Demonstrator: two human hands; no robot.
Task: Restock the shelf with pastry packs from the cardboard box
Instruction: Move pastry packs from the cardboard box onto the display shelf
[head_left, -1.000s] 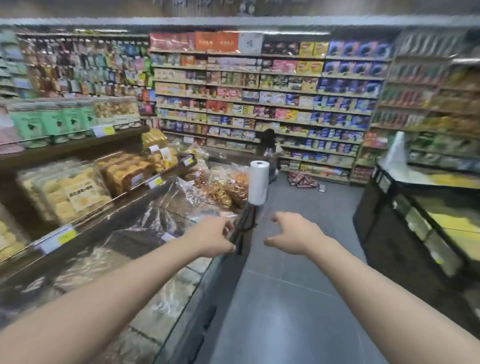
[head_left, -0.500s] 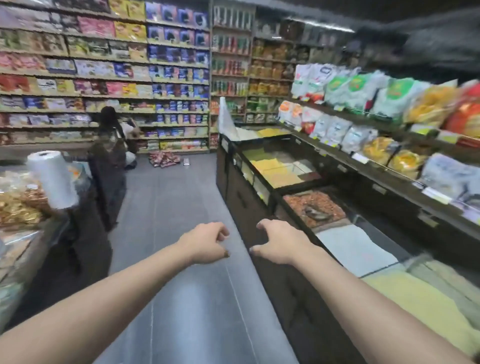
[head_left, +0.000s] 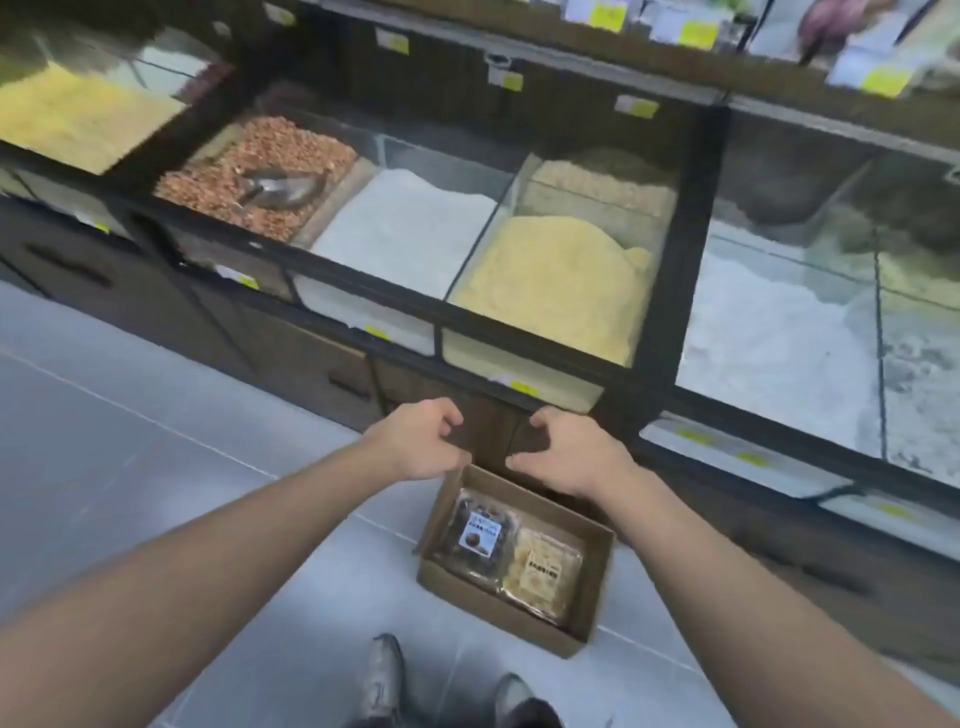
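An open cardboard box (head_left: 597, 577) sits on the grey floor against a dark cabinet. Inside lie two clear pastry packs: a dark one with a blue-white label (head_left: 480, 535) on the left and a pale yellow one (head_left: 543, 571) on the right. My left hand (head_left: 418, 441) and my right hand (head_left: 574, 454) hover side by side above the box's far edge. Both have loosely curled fingers and hold nothing. Neither hand touches the box or the packs.
A dark bulk-food counter (head_left: 519, 322) with glass bins of brown nuts, white grain and yellow grain stands behind the box. A metal scoop (head_left: 283, 187) lies in the nuts. Yellow price tags line its front. My shoes (head_left: 384, 680) stand just before the box.
My view has swung from the aisle and pastry shelves round to the right and down onto the bulk counter and the box. Both hands stay stretched forward, empty, now over the box.
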